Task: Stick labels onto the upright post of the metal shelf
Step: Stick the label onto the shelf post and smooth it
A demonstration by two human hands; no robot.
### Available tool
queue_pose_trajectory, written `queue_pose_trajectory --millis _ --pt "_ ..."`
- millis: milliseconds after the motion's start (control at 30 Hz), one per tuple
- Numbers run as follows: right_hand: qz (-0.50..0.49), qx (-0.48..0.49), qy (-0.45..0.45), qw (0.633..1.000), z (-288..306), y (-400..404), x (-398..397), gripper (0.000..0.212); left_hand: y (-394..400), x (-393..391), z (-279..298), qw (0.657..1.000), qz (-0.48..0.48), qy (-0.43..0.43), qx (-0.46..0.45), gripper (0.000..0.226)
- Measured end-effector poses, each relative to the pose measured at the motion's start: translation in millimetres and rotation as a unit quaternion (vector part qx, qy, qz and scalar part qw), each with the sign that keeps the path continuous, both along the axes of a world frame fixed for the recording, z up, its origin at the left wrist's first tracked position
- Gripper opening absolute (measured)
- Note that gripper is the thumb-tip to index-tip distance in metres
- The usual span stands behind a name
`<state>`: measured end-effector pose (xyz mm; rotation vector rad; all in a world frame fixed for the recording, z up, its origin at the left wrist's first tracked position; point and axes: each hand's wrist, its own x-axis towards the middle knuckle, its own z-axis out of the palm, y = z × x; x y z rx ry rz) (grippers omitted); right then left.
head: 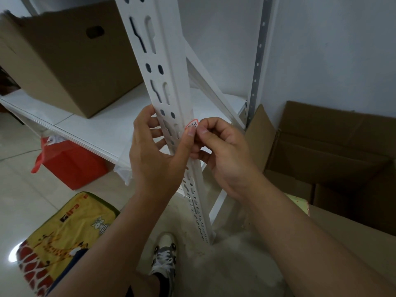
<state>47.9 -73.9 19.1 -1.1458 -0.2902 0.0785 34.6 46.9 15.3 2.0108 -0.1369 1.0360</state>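
A white slotted upright post (165,67) of the metal shelf runs from the top centre down to the floor. A small white label with a red border (192,124) sits against the post's right edge at hand height. My left hand (156,155) wraps around the post from the left, its thumb pressing on the label's lower edge. My right hand (222,151) comes in from the right, and its thumb and forefinger pinch the label's right side. Handwriting on the label is too small to read.
A cardboard box (70,61) stands on the white shelf board (102,125). Under it sits a red box (72,163). Open cardboard boxes (330,151) lie at the right. A yellow cartoon mat (62,236) and my shoe (164,254) are on the tiled floor.
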Motion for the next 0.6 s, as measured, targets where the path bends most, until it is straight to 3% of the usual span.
queue_pose_trajectory --millis 333,600 --pt "-0.033 -0.018 0.003 0.999 1.5 3.3 -1.0 0.014 -1.5 -0.5 -0.2 1.000 -0.006 0.016 -0.010 0.067" --pt "-0.045 -0.036 -0.001 0.998 0.6 5.4 -0.1 0.014 -0.2 3.6 5.1 0.998 0.037 0.021 0.055 0.059"
